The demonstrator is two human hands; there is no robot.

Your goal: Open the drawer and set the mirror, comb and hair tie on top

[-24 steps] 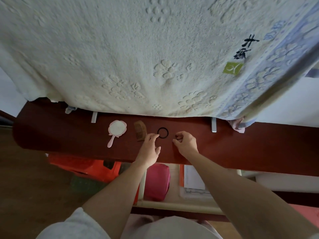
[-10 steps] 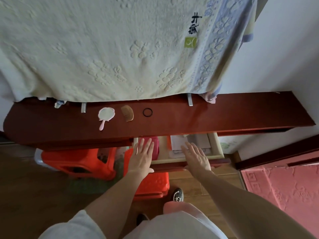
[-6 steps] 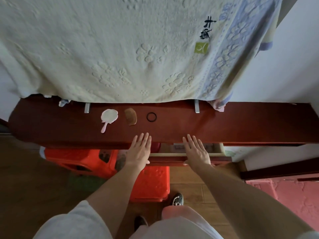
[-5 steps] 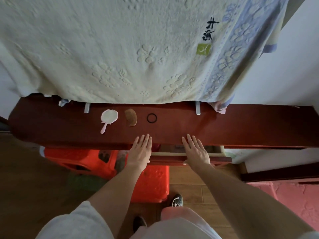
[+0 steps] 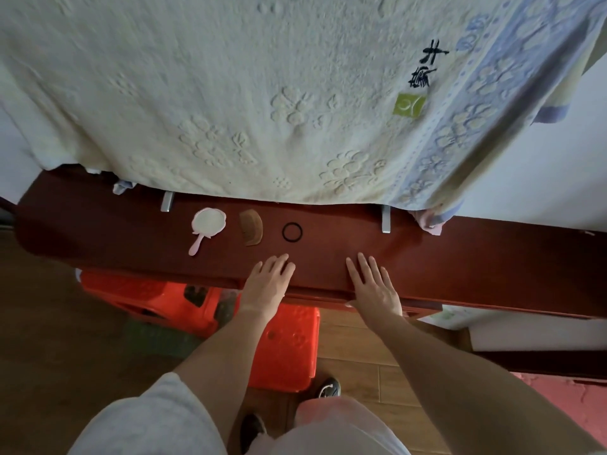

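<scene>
On the dark red desk top (image 5: 460,257) lie a pink hand mirror (image 5: 206,224), a brown wooden comb (image 5: 251,226) and a black hair tie (image 5: 292,231), in a row from left to right. My left hand (image 5: 267,282) and my right hand (image 5: 372,287) are flat with fingers spread, at the desk's front edge, just in front of the hair tie. The drawer front (image 5: 331,295) shows only as a thin strip under the edge between my hands, pushed in. Neither hand holds anything.
A large cream embossed towel (image 5: 262,93) with a blue border hangs over the back of the desk. Orange plastic stools (image 5: 282,349) stand under the desk on the wooden floor. A white wall is at the right, a pink mat (image 5: 565,399) at the lower right.
The drawer, open a second ago with a pink pouch and papers showing, has slid in under my flat hands. My hands moved forward to the desk's edge. The three items stayed put.
</scene>
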